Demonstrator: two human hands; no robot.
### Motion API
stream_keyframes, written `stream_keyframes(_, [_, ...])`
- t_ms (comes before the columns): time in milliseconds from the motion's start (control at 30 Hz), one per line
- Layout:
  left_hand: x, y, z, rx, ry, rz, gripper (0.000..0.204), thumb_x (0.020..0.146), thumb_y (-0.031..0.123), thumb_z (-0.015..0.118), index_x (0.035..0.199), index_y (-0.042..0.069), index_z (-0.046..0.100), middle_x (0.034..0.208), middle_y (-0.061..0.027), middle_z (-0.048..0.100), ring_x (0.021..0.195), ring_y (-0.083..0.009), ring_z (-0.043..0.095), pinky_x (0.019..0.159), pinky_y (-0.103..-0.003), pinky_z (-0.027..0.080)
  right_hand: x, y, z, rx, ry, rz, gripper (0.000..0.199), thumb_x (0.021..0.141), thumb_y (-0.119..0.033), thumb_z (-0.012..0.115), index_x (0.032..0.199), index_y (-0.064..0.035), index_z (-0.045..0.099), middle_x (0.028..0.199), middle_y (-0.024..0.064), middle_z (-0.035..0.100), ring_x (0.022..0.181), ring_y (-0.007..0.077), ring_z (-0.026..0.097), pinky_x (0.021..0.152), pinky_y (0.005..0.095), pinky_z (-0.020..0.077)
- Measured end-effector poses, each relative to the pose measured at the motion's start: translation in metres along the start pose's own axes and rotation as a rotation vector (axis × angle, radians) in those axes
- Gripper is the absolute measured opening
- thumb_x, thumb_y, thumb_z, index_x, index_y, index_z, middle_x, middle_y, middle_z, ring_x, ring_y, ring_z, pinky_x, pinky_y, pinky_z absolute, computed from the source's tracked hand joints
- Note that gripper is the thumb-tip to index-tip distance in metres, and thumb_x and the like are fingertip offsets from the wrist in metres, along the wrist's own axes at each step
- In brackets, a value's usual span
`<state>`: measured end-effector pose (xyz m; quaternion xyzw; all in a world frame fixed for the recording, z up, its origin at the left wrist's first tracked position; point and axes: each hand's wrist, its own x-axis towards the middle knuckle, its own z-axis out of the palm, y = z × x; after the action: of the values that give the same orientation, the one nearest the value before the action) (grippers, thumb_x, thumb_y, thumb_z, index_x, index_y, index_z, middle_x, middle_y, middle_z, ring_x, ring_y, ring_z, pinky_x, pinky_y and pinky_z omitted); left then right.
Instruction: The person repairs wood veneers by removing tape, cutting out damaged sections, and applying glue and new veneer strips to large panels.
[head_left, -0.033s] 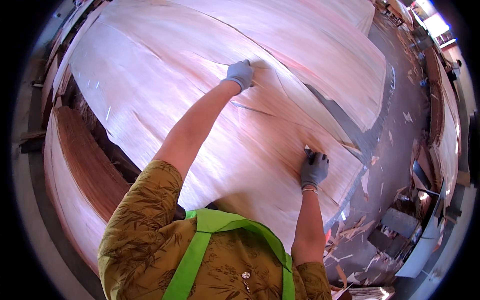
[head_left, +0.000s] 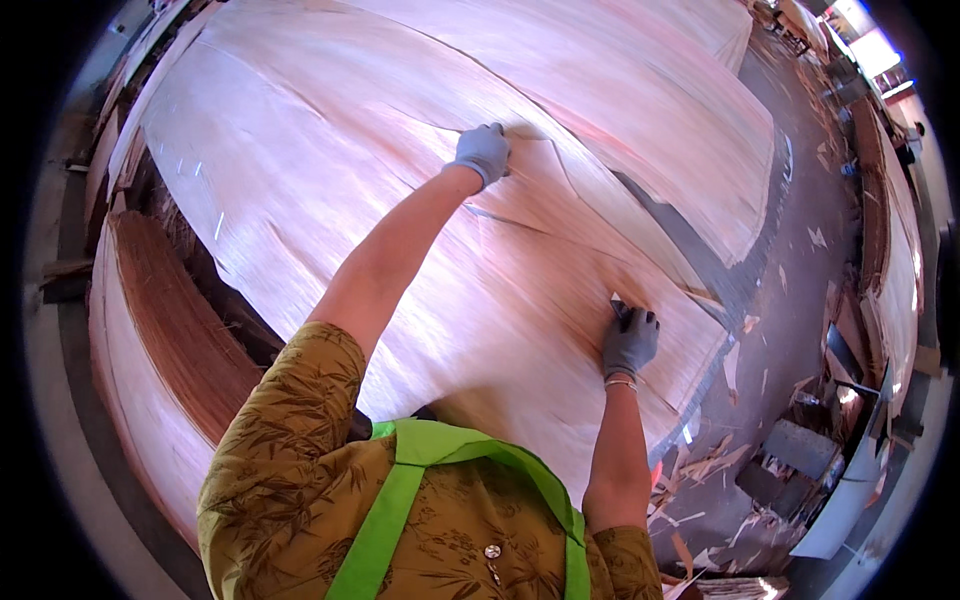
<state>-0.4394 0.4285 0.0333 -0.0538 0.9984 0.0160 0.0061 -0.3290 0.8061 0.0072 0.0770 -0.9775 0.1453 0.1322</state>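
Observation:
Large sheets of pale pinkish wood veneer (head_left: pixel 330 190) lie spread in front of me, with splits and overlapping edges. My left hand (head_left: pixel 482 153), in a grey glove, reaches far out with its fingers curled down at the edge of a veneer piece (head_left: pixel 545 185). It appears to grip that edge, though the fingertips are partly hidden. Nearer and to the right, my gloved right hand (head_left: pixel 629 342) is closed around a small black knife-like tool (head_left: pixel 620 309) with a light pointed tip. This hand rests low over the veneer, close to its right corner.
Another veneer sheet (head_left: pixel 690 150) overlaps at the far right. At left stands a stack of brown veneer (head_left: pixel 175 310). The grey floor (head_left: pixel 800 240) on the right carries scattered wood scraps (head_left: pixel 715 460), and a grey block (head_left: pixel 800 447) sits by a pale board (head_left: pixel 835 515).

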Motion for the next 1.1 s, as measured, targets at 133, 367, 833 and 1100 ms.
stream_keyframes(133, [-0.016, 0.0, 0.003, -0.03, 0.174, 0.16, 0.01, 0.069, 0.02, 0.068, 0.076, 0.014, 0.063, 0.101, -0.0067, 0.06, 0.094, -0.0267, 0.058, 0.079, -0.041, 0.047, 0.001, 0.001, 0.0, -0.016, 0.006, -0.014, 0.016, 0.081, -0.02, 0.057, 0.074, -0.0068, 0.053, 0.08, 0.0139, 0.055, 0.078, 0.0333, 0.054, 0.065, 0.0458, 0.0435])
stream_keyframes(367, [-0.077, -0.036, -0.042, -0.098, 0.646, 0.251, 0.006, 0.077, 0.016, 0.057, 0.081, 0.012, 0.057, 0.085, -0.0069, 0.061, 0.082, -0.0237, 0.059, 0.081, -0.04, 0.045, 0.002, -0.001, 0.0, -0.006, -0.021, 0.014, 0.017, 0.081, -0.021, 0.058, 0.073, -0.0069, 0.053, 0.078, 0.0137, 0.055, 0.075, 0.0334, 0.053, 0.065, 0.0453, 0.0436])
stream_keyframes(833, [-0.466, -0.276, -0.075, 0.495, 0.315, -0.58, 0.024, 0.083, 0.025, 0.057, 0.099, 0.009, 0.065, 0.086, -0.0141, 0.066, 0.077, -0.0313, 0.064, 0.068, -0.042, 0.051, -0.002, 0.002, -0.007, -0.033, -0.024, -0.001, 0.017, 0.082, -0.024, 0.058, 0.083, -0.0078, 0.055, 0.086, 0.0141, 0.058, 0.082, 0.0346, 0.055, 0.068, 0.0452, 0.046])
stream_keyframes(1100, [-0.213, 0.017, -0.015, -0.077, 0.317, 0.322, 0.031, 0.072, 0.011, 0.061, 0.103, 0.011, 0.06, 0.108, -0.0111, 0.059, 0.101, -0.0283, 0.056, 0.083, -0.041, 0.044, -0.001, 0.004, -0.005, -0.038, -0.08, 0.023, 0.019, 0.078, -0.025, 0.061, 0.085, -0.009, 0.054, 0.089, 0.013, 0.057, 0.084, 0.0339, 0.056, 0.07, 0.0454, 0.0464])
